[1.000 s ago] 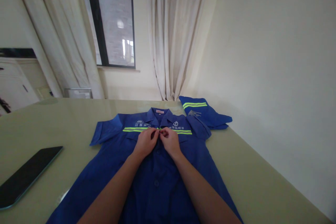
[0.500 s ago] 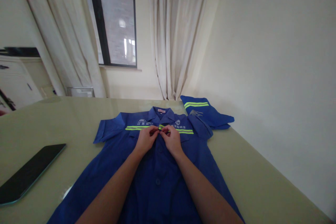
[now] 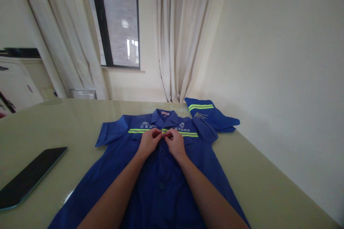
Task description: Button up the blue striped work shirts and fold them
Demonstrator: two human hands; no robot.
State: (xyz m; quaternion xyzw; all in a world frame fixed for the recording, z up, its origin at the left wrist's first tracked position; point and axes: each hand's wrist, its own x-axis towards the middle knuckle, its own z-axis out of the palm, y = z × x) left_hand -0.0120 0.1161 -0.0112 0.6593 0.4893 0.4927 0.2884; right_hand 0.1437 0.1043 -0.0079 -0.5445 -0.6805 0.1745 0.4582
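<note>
A blue short-sleeved work shirt (image 3: 113, 175) lies face up in front of me, its collar pointing away. Across its chest runs a yellow-green reflective stripe (image 3: 190, 134) below white lettering. My left hand (image 3: 149, 141) and my right hand (image 3: 174, 143) meet at the front placket, at stripe height. Both pinch the shirt's front edge between thumb and fingers, the fingertips almost touching. Whatever button lies between them is hidden. Lower on the placket, a dark button (image 3: 161, 186) shows between my forearms.
A folded blue garment (image 3: 212, 116) with a similar stripe lies beyond the right sleeve, by the wall. On the left of the pale green table (image 3: 80, 125) rests a dark flat panel (image 3: 32, 177). Curtains (image 3: 177, 35) and a window (image 3: 120, 21) stand behind the table.
Both hands stay at the same spot on the placket, with only slight finger movement. The shirt lies as before.
</note>
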